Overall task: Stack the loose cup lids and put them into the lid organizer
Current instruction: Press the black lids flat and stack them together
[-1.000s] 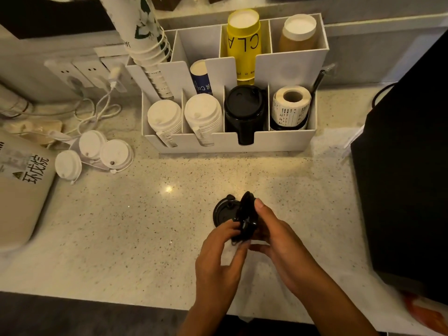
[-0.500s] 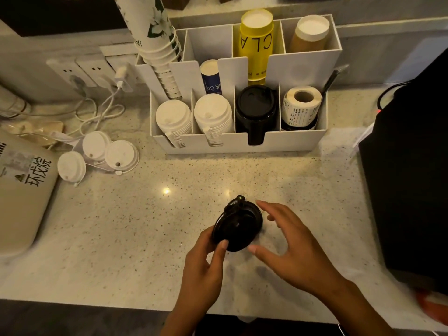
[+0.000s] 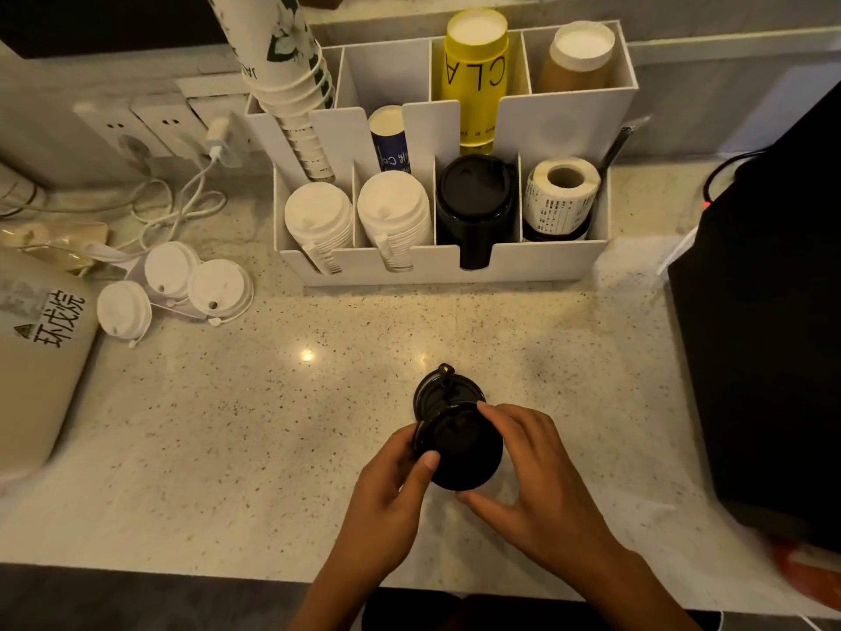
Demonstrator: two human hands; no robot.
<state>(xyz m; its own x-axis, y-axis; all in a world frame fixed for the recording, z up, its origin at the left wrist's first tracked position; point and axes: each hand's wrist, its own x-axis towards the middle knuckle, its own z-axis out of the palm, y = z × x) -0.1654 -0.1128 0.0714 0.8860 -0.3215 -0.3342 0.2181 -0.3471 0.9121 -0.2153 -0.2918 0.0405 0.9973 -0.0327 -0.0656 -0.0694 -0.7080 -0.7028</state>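
Observation:
Both hands hold black cup lids point(image 3: 457, 448) just above the speckled counter near its front edge. My left hand point(image 3: 391, 480) grips the left rim with thumb on top. My right hand point(image 3: 532, 466) pinches the right side. A second black lid point(image 3: 437, 389) pokes out behind the upper one, offset toward the back. Three loose white lids point(image 3: 182, 289) lie at the left. The white lid organizer point(image 3: 446, 261) stands at the back; its front slots hold two white lid stacks and a black lid stack point(image 3: 475, 198).
A label roll point(image 3: 559, 193) fills the organizer's right front slot; cup stacks stand in the rear slots. A large black box point(image 3: 773, 334) blocks the right side. A beige pouch point(image 3: 36, 366), cables and wall sockets point(image 3: 136, 129) crowd the left.
The black lids went from held on edge to lying flat, one over the other. My right hand has closed onto the top lid's right side.

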